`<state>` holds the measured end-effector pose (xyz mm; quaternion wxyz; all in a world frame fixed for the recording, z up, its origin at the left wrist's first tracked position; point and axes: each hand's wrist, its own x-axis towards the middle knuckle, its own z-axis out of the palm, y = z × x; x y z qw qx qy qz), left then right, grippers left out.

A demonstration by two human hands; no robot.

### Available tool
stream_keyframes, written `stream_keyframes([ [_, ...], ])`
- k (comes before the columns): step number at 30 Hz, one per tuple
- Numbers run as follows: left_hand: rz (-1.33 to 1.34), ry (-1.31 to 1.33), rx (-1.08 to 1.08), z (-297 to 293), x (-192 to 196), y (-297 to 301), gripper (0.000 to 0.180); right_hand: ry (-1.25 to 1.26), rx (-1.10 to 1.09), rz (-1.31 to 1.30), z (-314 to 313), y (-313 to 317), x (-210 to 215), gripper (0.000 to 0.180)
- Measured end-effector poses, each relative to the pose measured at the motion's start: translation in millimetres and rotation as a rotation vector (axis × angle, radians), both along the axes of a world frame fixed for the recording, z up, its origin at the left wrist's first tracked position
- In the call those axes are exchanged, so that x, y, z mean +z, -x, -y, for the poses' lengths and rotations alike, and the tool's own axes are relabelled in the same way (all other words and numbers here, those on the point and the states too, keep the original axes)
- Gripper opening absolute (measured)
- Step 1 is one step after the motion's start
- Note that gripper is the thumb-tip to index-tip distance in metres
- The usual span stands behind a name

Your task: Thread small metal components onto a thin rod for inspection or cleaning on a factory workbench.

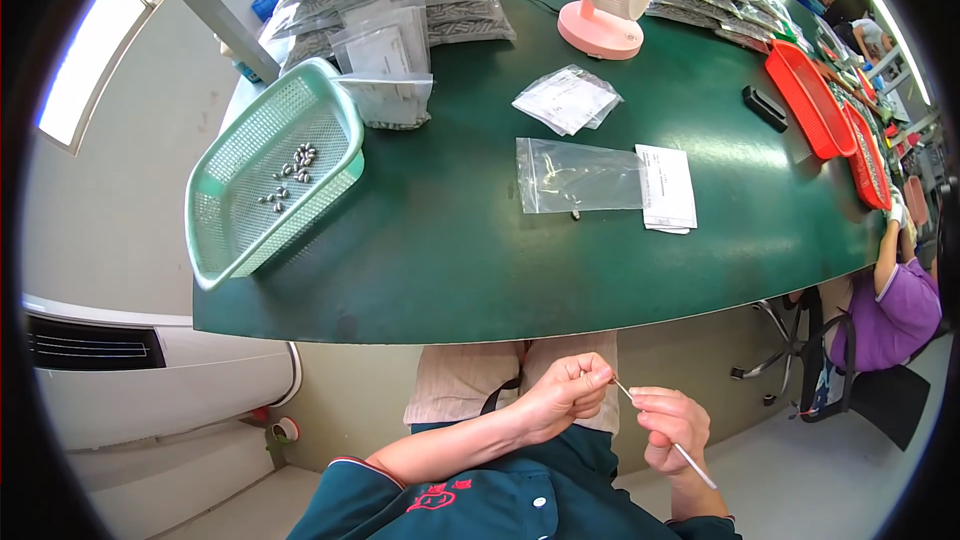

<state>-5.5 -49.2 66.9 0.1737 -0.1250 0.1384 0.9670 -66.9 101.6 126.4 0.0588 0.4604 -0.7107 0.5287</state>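
Above my lap, in front of the table edge, my right hand point(672, 427) grips a thin whitish stick point(697, 467) with its fingertips. The stick slants from lower right up to the fingers of my left hand point(575, 395). That hand is closed in a pinch at the stick's upper tip; whatever small thing lies between its fingers is too small to make out. On the table beyond lies a flat clear zip bag point(580, 176), with a small metal piece point(575, 215) beside its near edge. White paper slips point(667, 188) overlap the bag's right end.
A pale green basket point(348, 165) with several small metal parts point(298, 163) stands at left. Filled bags point(455, 0) are piled behind it. A pink fan point(600, 32), more slips point(568, 100), a black object point(765, 108) and red baskets point(808, 100) occupy the green table point(450, 260). A co-worker point(890, 310) sits at right.
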Motion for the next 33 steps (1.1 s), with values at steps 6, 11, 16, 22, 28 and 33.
stream_keyframes([
  [6,-0.008,0.446,0.117,-2.7,4.2,-2.2,0.013,0.011,0.038,-0.022,4.9,3.3,-1.3,0.026],
  [11,-0.046,0.028,-0.032,0.0,-0.3,-2.6,0.013,0.085,0.018,0.133,0.2,7.3,-0.2,0.029],
  [16,0.020,0.111,0.039,-1.7,10.0,-0.9,0.012,0.038,0.041,-0.049,0.7,5.7,-1.9,0.027],
  [22,-0.022,0.328,0.077,-2.9,11.4,-6.4,0.012,0.152,0.014,0.180,1.4,7.7,-4.6,0.030],
  [28,0.024,0.055,0.018,-0.7,8.9,-3.3,0.013,0.025,0.024,-0.016,1.5,6.1,-0.2,0.031],
  [33,0.041,0.165,0.033,2.2,13.5,-1.4,0.012,-0.014,0.065,-0.184,3.5,4.3,-2.0,0.029],
])
